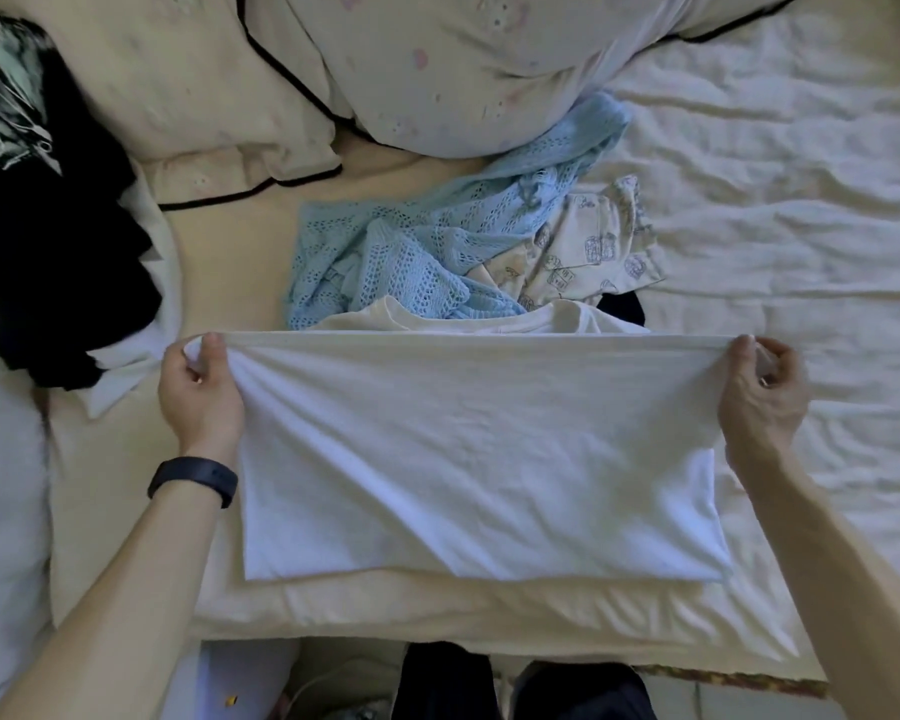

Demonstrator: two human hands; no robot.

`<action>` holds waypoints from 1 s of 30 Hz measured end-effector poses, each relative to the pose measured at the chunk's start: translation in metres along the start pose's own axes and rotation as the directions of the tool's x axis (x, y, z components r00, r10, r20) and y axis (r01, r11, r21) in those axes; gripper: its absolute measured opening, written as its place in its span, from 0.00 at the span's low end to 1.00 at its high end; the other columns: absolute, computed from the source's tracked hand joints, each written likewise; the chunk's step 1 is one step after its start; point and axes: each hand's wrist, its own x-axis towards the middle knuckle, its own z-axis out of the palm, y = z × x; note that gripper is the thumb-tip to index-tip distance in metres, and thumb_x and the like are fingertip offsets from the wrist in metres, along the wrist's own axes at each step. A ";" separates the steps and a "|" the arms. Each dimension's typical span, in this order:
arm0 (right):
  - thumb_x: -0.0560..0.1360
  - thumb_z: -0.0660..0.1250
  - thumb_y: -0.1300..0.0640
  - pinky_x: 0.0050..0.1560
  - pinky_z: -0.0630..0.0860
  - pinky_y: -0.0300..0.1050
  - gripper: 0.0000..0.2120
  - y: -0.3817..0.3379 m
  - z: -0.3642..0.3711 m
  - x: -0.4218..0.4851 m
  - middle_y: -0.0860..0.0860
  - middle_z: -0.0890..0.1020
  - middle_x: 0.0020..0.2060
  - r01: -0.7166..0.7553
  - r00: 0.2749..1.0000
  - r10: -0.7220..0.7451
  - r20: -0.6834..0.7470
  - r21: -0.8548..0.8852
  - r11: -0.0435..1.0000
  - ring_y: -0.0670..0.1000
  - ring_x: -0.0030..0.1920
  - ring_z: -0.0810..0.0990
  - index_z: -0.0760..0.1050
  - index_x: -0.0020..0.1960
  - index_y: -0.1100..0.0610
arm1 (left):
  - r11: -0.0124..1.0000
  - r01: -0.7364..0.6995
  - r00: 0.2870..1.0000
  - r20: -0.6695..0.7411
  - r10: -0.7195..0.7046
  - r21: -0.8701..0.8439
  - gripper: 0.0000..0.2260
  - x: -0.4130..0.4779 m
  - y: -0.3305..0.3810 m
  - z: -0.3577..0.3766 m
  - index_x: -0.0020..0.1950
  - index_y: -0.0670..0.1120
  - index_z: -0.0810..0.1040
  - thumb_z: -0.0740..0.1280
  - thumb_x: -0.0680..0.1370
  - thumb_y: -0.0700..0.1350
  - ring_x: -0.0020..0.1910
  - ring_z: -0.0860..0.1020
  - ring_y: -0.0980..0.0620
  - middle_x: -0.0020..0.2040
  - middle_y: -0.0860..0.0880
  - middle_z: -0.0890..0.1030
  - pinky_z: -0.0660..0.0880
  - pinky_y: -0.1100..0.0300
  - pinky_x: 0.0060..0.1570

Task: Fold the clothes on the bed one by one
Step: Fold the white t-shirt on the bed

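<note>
Pinching the white shirt's [479,449] lifted edge, left hand [198,387] and right hand [762,392] stretch it parallel to the bed's [489,623] near edge; its collar lies beyond.

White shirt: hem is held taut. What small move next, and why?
Probably lower the hem onto the collar: the left hand and right hand pinch its corners, stretched taut just short of the collar, so the half-fold only needs laying down.

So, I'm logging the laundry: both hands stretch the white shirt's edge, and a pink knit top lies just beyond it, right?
Not pink: the head view shows the knit top is light blue. The left hand and right hand do stretch the edge of the white shirt.
</note>
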 end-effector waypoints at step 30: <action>0.81 0.64 0.53 0.71 0.60 0.57 0.20 -0.031 0.053 -0.017 0.50 0.75 0.71 0.713 0.693 -0.477 0.540 -0.419 0.561 0.56 0.76 0.63 0.72 0.74 0.48 | 0.484 -0.732 0.680 0.461 0.570 0.480 0.14 -0.012 0.016 0.051 0.56 0.50 0.81 0.65 0.75 0.54 0.59 0.76 0.46 0.54 0.48 0.83 0.59 0.44 0.69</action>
